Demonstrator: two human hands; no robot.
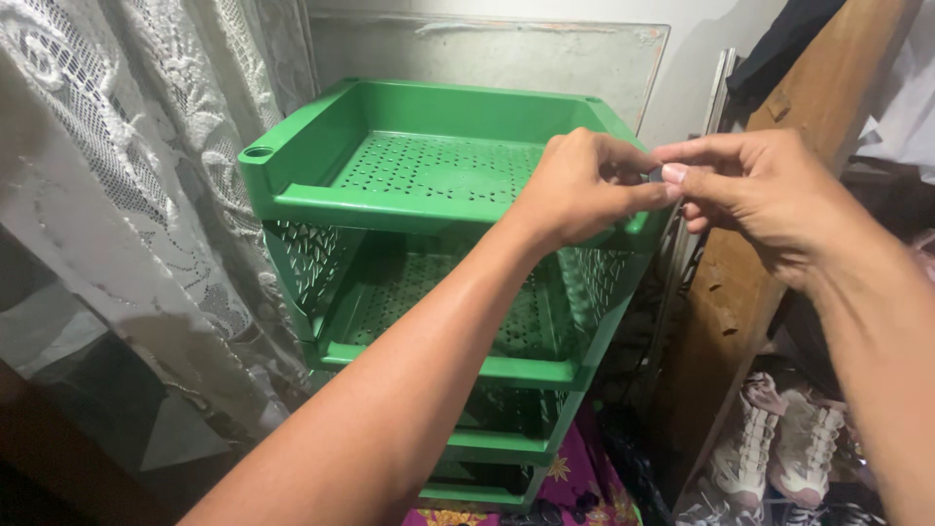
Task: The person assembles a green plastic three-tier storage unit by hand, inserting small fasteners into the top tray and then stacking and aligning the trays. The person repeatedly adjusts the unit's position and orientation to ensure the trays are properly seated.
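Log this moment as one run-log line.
left hand: pinching small item over rack's front right corner | right hand: fingertips meeting left's | green rack: top tray bare | lace curtain: left | shoes: lower right

Left hand (pixel 582 188), right hand (pixel 750 185): bare; forearms bare, no sleeves; short nails.

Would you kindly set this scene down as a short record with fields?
Left hand: left hand over the front right corner of the top tray, fingertips pinched.
Right hand: right hand, fingertips meeting the left's on something small, too hidden to identify.
Rack: green plastic rack of stacked perforated trays.
Left of rack: white lace curtain.
Lower right: pale sneakers.
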